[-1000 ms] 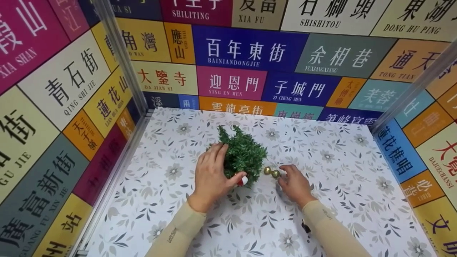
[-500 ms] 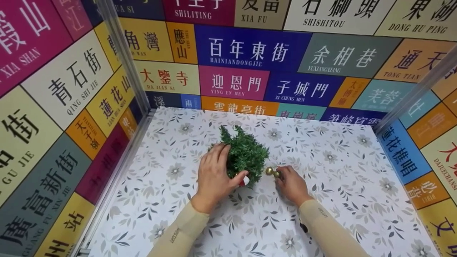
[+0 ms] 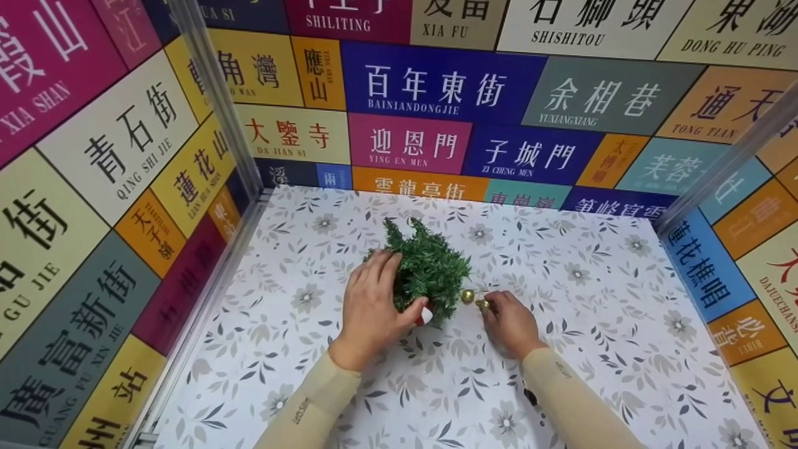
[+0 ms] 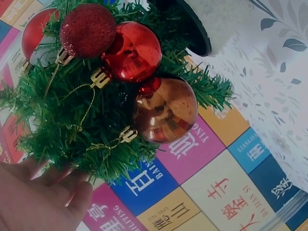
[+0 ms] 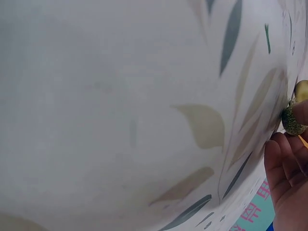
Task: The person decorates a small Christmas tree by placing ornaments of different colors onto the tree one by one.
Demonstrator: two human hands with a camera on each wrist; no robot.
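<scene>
A small green artificial tree [image 3: 430, 265] stands on the floral tabletop [image 3: 561, 262]. My left hand [image 3: 394, 288] grips it from the left, with the thumb across its lower front beside a red and white ornament [image 3: 426, 315]. In the left wrist view the tree [image 4: 72, 125] carries a red glitter ball [image 4: 87, 30], a shiny red ball [image 4: 132, 52] and a bronze ball [image 4: 165, 109]. My right hand [image 3: 490, 305] pinches a gold glitter bauble [image 3: 481, 304] next to a shiny gold bauble [image 3: 467, 296] at the tree's right foot. The glitter bauble [image 5: 292, 120] shows against my fingers [image 5: 286, 168].
Walls covered in coloured sign panels [image 3: 436, 87] enclose the table on the left, back and right, with metal corner posts [image 3: 215, 106]. A small dark object [image 3: 532, 396] lies by my right sleeve. Bare floral surface stretches to the right and front.
My right hand's fingers have drawn in and closed on the gold baubles beside the tree. The left hand keeps its grip on the tree.
</scene>
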